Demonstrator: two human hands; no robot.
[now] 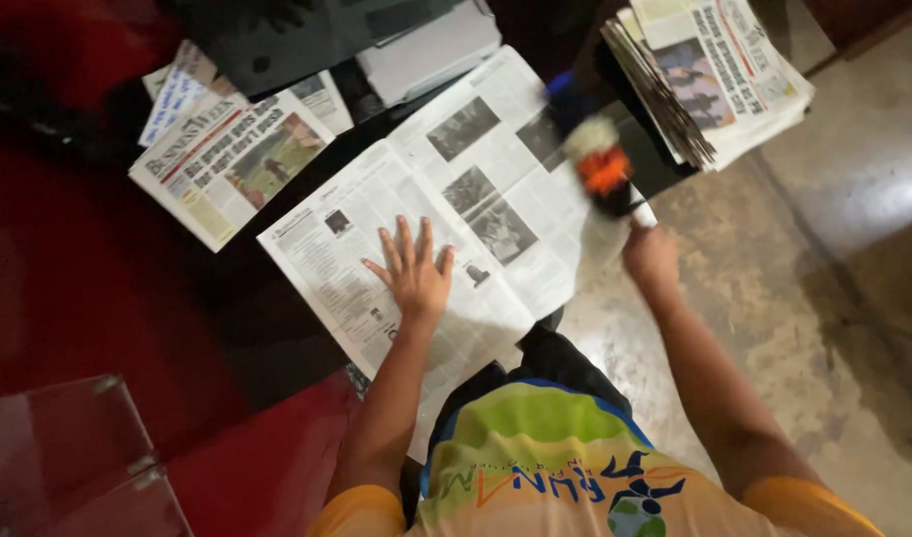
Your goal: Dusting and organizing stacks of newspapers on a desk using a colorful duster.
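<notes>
Left hand (413, 273) flat on open newspaper (446, 214); right hand (651, 255) grips duster (600, 164).

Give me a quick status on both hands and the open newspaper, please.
Left hand flat, fingers spread, on open newspaper. Right hand gripping multicoloured duster over its right edge. Nothing blocking the page.

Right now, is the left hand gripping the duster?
No, the left hand lies flat with fingers spread on the open newspaper, while the right hand holds the duster.
</notes>
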